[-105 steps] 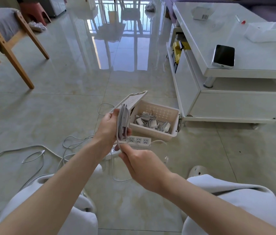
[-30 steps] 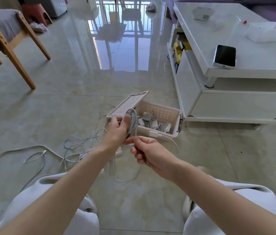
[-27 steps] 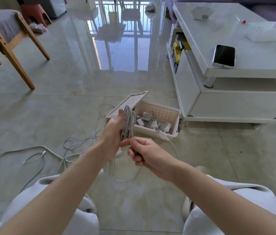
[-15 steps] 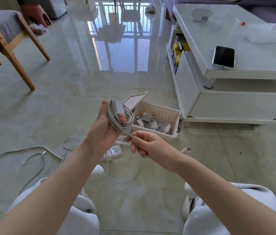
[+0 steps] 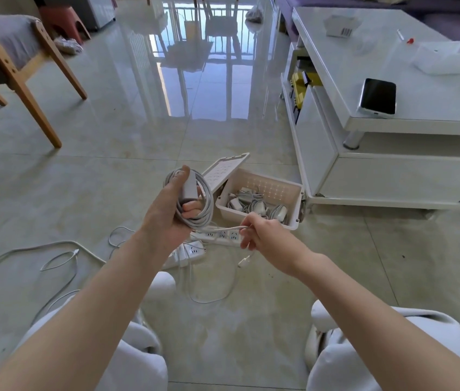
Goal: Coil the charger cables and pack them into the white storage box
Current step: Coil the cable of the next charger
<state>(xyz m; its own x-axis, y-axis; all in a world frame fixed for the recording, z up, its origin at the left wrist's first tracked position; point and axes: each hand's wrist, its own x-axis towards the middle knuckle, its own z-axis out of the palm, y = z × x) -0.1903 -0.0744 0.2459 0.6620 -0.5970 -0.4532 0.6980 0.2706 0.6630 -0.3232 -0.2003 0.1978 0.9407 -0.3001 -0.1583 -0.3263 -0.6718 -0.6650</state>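
The left hand (image 5: 166, 218) closes its grip round the coiled charger cable (image 5: 207, 203), loops standing upright above the floor (image 5: 138, 136). The cable's tail runs rightward into the pinching grip of the right hand (image 5: 265, 235), just before the white storage box (image 5: 268, 186).

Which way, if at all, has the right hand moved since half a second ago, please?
Yes: the right hand has shifted rightwards along the front of the white storage box, away from the left hand.
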